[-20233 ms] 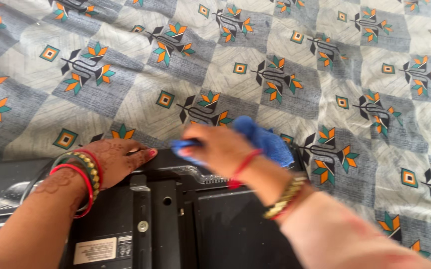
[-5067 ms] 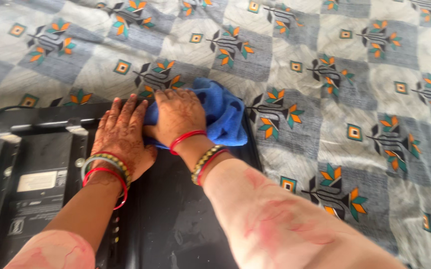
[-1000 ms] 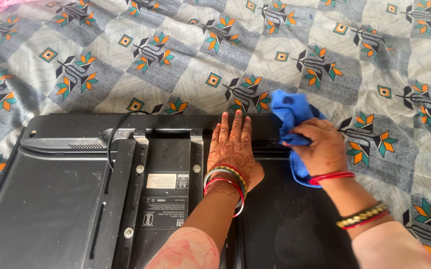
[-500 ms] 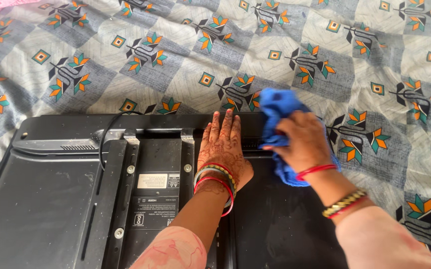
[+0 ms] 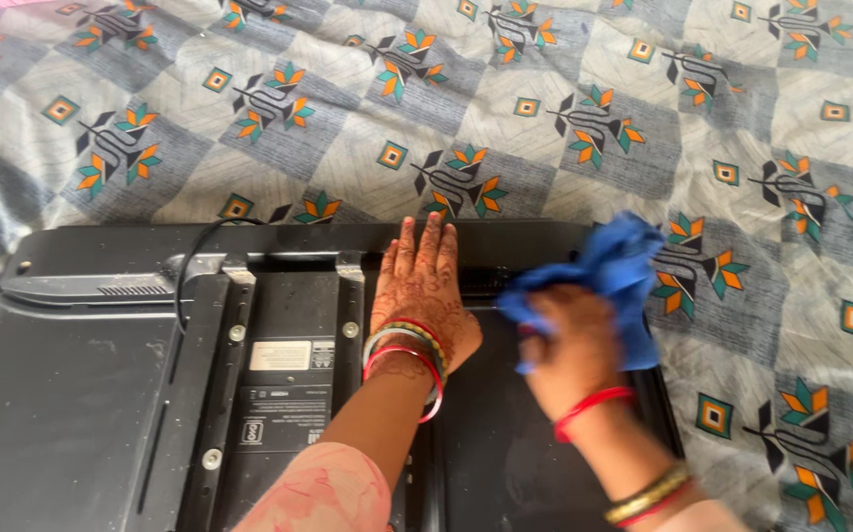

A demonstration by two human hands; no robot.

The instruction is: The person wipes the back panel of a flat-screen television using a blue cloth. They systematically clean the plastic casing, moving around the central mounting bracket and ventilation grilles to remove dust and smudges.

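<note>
1. Looking down on a black flat television [image 5: 81, 414] lying face down, back panel up, on a patterned bedsheet [image 5: 564, 108] of grey and cream squares with orange and teal flower shapes.
2. The left hand [image 5: 423, 291] lies flat and open on the back panel near its top edge, palm down, fingers straight and together, pointing away from the person. Bangles in red, gold and silver ring the wrist.
3. The right hand [image 5: 572, 340] is closed around a blue cloth [image 5: 615, 271], pressing it onto the panel's upper right part; the hand is blurred. The cloth bunches above and to the right of the knuckles and reaches over the television's right edge onto the sheet.
4. The two hands sit just beside each other, not touching.
5. Labels now: a white rectangular sticker [image 5: 280, 356] sits on the raised centre section, left of the left wrist. Below it is a darker label block [image 5: 278, 419] with pale print too small to tell.
6. A black cable [image 5: 193, 258] loops from the top edge down the left side of the centre section.
7. A pink sleeve [image 5: 323, 498] shows at the bottom edge.
</note>
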